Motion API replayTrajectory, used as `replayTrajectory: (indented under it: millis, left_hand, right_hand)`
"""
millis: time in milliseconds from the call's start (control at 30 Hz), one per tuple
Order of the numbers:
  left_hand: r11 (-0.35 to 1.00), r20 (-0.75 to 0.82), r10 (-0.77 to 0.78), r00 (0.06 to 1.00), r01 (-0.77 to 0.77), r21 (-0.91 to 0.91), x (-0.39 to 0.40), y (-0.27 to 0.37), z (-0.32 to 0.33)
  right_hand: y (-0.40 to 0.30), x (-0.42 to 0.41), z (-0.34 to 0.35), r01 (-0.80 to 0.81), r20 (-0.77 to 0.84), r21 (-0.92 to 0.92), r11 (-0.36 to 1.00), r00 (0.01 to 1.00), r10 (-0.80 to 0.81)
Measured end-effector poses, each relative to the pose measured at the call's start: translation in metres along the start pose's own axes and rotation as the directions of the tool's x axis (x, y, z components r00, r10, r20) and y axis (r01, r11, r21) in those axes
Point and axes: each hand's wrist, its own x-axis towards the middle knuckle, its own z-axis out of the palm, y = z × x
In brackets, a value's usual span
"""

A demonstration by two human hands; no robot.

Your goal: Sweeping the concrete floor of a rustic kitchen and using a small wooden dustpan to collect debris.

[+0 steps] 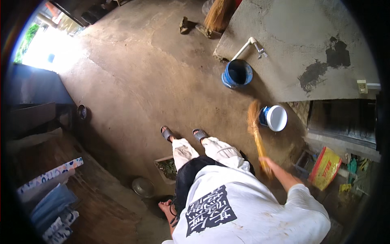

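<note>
My right hand point(266, 160) is closed around the yellow handle of a straw broom point(253, 117), at the right of my body. The broom's bristles point away from me and lie beside a white and blue bucket point(276, 118); whether they touch it I cannot tell. My left hand point(165, 206) hangs low by my left hip, its fingers partly curled, with nothing seen in it. Dark cords hang at that wrist. A metal bowl point(143, 187) stands on the floor a little beyond this hand.
A blue bucket point(237, 73) stands under a wall tap point(261, 52). Another straw broom point(220, 15) and shoes point(183, 25) are near the wall corner. A tray point(167, 169) lies by my feet, a small bowl point(82, 112) at left, a yellow and red bag point(325, 168) at right.
</note>
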Motion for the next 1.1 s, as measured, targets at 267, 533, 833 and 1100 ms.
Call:
replayTrajectory:
  millis: [267, 533, 833, 1100]
  left_hand:
    - [0.982, -0.525, 0.187, 0.83, -0.139, 0.129, 0.003, 0.103, 0.231]
    - [0.949, -0.278, 0.22, 0.935, -0.139, 0.282, 0.046, 0.184, 0.257]
    - [0.922, -0.27, 0.258, 0.928, -0.153, 0.354, 0.071, 0.228, 0.28]
    - [0.934, -0.229, 0.214, 0.95, -0.131, 0.332, 0.066, 0.232, 0.266]
  right_hand:
    - [-0.135, 0.005, 0.229, 0.009, 0.352, 0.092, 0.996, 0.935, -0.041]
    - [-0.2, -0.082, 0.324, 0.124, 0.387, 0.094, 0.988, 0.91, -0.151]
    - [-0.3, -0.022, 0.312, 0.382, 0.002, -0.205, 0.901, 0.921, -0.39]
    - [-0.366, 0.02, 0.42, 0.312, 0.085, -0.26, 0.914, 0.95, -0.3]
